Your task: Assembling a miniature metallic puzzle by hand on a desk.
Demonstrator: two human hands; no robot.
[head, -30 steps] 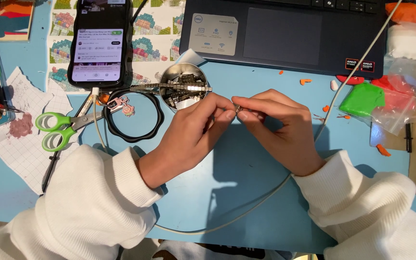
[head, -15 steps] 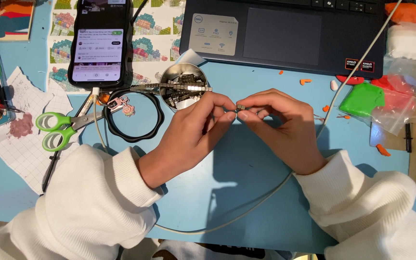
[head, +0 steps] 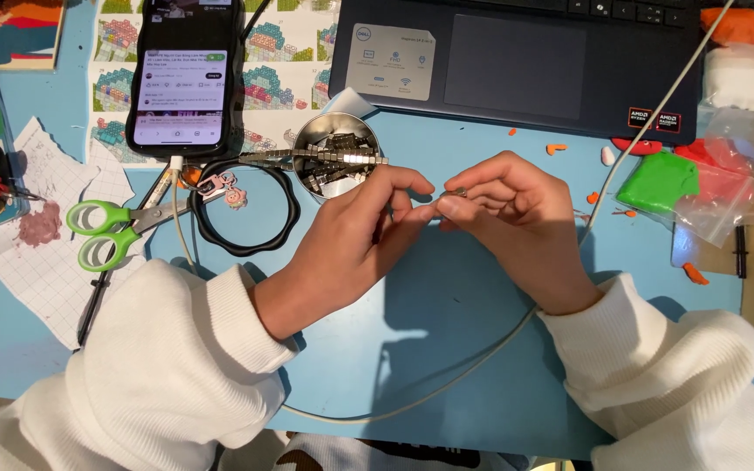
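I take the small round metal tin (head: 335,148) as my landmark, standing on the blue tabletop (head: 447,323) just below the laptop (head: 517,52) and filled with small shiny metal pieces; a bar of them (head: 311,158) lies across its rim

Far left of the tin I see a torn sheet of squared paper (head: 45,253) with a reddish smear, and on its right edge green-handled scissors (head: 106,231), blades pointing toward the tin. Up and left of the tin a phone (head: 187,74) lies with its screen lit, resting partly on printed sheets. Just left of the tin sits a black ring-shaped band (head: 242,209), touching or nearly touching its base

Below the tin and slightly right, my left hand (head: 351,244) reaches up; its grip is pinched nearly closed, thumb and forefinger tips together. Right of the tin my right hand (head: 517,222) meets it, its grip likewise pinched tight. Between the two sets of fingertips is a tiny metal piece (head: 460,192), level with the tin's lower edge and held above the tabletop; I cannot tell which hand bears more of it

A pale cable (head: 482,358) runs under the right wrist and up past the laptop. Far right of the tin lie a green lump of clay (head: 656,179) and clear plastic bags (head: 726,192)
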